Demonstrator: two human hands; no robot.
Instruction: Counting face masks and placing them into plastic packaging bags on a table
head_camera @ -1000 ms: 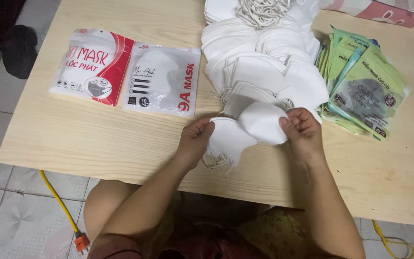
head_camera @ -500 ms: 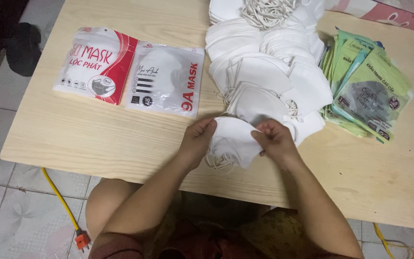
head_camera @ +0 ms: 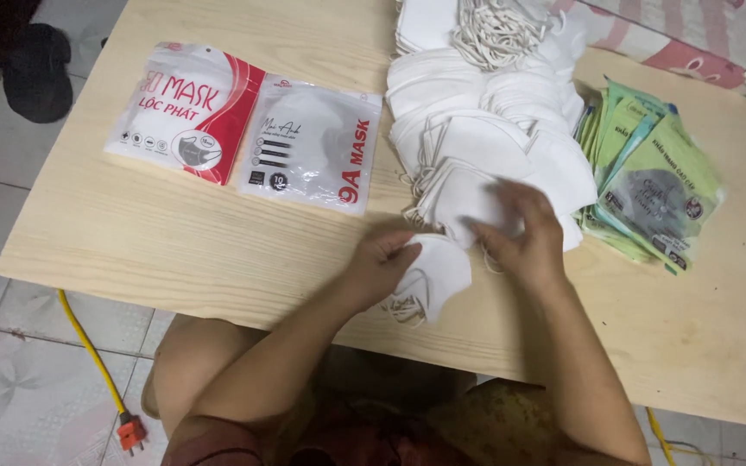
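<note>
My left hand (head_camera: 383, 261) pinches the edge of a small stack of folded white masks (head_camera: 432, 278) lying near the table's front edge. Just right of it, my right hand (head_camera: 521, 235) lies on the near end of the big pile of white masks (head_camera: 477, 151), fingers spread and blurred over the closest mask. Whether that hand grips a mask I cannot tell. Loose white ear loops (head_camera: 496, 30) top the pile at the back.
Two flat mask packets lie at the left: a red-and-white one (head_camera: 183, 112) and a clear one (head_camera: 314, 148). A stack of green packets (head_camera: 649, 185) sits at the right. The wooden table (head_camera: 174, 242) stands over tile floor with a yellow cable (head_camera: 88, 349).
The white mask held between both hands now lies on the small stack under my left hand. My right hand has moved up and right onto the big pile.
</note>
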